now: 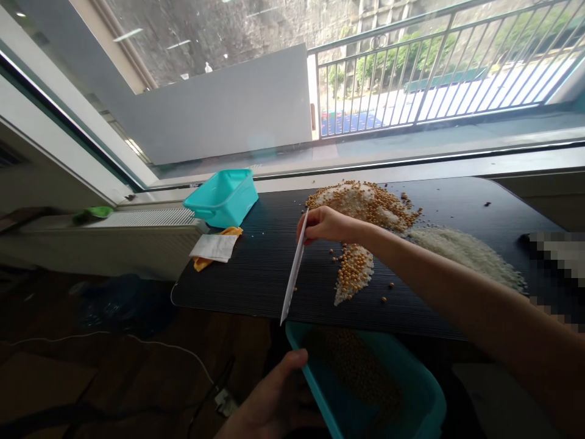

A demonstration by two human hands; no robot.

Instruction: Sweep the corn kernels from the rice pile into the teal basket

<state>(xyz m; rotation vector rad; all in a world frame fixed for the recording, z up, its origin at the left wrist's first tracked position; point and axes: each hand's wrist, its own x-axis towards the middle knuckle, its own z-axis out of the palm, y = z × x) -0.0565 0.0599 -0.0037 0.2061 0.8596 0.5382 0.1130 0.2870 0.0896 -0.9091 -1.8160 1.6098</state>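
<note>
My right hand pinches a thin white card, seen nearly edge-on and slanting down toward the table's front edge. Just right of the card, a small pile of soybeans mixed with rice lies on the dark table. Behind my right hand spreads a larger heap of soybeans and rice. Below the table edge, my left hand grips a teal basket by its left rim, thumb on top, other fingers mostly hidden. Soybeans lie inside it, in shadow.
A second teal basket stands at the table's back left. A folded white cloth rests on a yellow one near it. Mostly rice forms a pile under my right forearm. The window borders the table's back.
</note>
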